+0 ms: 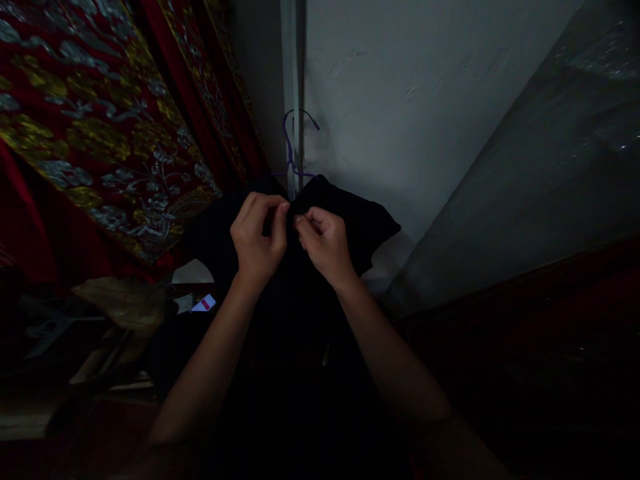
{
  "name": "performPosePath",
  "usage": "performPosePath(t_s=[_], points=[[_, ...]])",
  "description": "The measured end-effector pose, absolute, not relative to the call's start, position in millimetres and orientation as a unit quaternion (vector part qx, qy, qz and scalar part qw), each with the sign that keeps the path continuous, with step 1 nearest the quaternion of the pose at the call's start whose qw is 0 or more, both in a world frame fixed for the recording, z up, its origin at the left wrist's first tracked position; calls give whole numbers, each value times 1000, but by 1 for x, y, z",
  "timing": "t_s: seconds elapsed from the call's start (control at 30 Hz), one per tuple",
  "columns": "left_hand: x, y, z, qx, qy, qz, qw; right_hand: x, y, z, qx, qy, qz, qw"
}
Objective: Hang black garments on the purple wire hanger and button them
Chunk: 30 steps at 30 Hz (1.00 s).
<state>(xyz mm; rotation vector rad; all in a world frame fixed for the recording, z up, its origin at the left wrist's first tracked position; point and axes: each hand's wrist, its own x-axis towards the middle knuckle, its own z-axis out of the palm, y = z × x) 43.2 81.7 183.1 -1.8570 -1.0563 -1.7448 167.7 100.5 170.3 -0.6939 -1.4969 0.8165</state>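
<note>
A black short-sleeved shirt (363, 223) hangs on a purple hanger (289, 143) in front of a pale wall. At the collar, my left hand (259, 230) pinches the dark cloth between thumb and fingers. Just to its right, my right hand (324, 241) is closed on the other side of the neck opening, with its fingers curled in. The two hands almost meet. Any button or fastening between the fingertips is too dark to make out. The hanger's hook shows above the hands, while its shoulders are mostly covered by the shirt.
Red cloth (95, 133) with gold and silver embroidery hangs at the left. A narrow pale post (295, 60) runs up behind the hanger. Clear plastic sheeting (540, 153) slants along the right. Low at the left lie a small white-and-red card (204, 303) and a tan bundle (125, 303).
</note>
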Motion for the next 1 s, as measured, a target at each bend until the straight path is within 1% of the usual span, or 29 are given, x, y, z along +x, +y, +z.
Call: performPosePath(t_s=[0.13, 0.23, 0.33, 0.4, 0.47, 0.6, 0.73, 0.8, 0.9, 0.93, 1.0], points=[[41, 85, 177, -651, -381, -630, 186, 158, 104, 167, -331, -633, 365, 597], [41, 83, 173, -631, -382, -655, 164, 155, 98, 166, -319, -602, 438, 586], [40, 78, 177, -639, -379, -662, 104, 157, 83, 173, -282, -565, 496, 596], [38, 73, 183, -688, -372, -619, 72, 161, 76, 180, -269, -561, 480, 618], [36, 70, 189, -735, -359, -571, 66, 166, 73, 184, -267, -570, 451, 633], [36, 71, 197, -774, -345, -522, 94, 171, 83, 177, -298, -582, 413, 634], [47, 76, 200, -768, -353, -516, 140, 163, 100, 155, -354, -588, 372, 625], [48, 77, 204, -747, -363, -536, 153, 158, 107, 141, -388, -604, 360, 596], [24, 82, 209, -666, -396, -610, 166, 153, 109, 113, -460, -619, 384, 508], [9, 85, 208, -627, -407, -644, 163, 153, 107, 103, -479, -616, 400, 481], [-32, 95, 200, -551, -418, -712, 126, 155, 97, 83, -499, -596, 438, 451]])
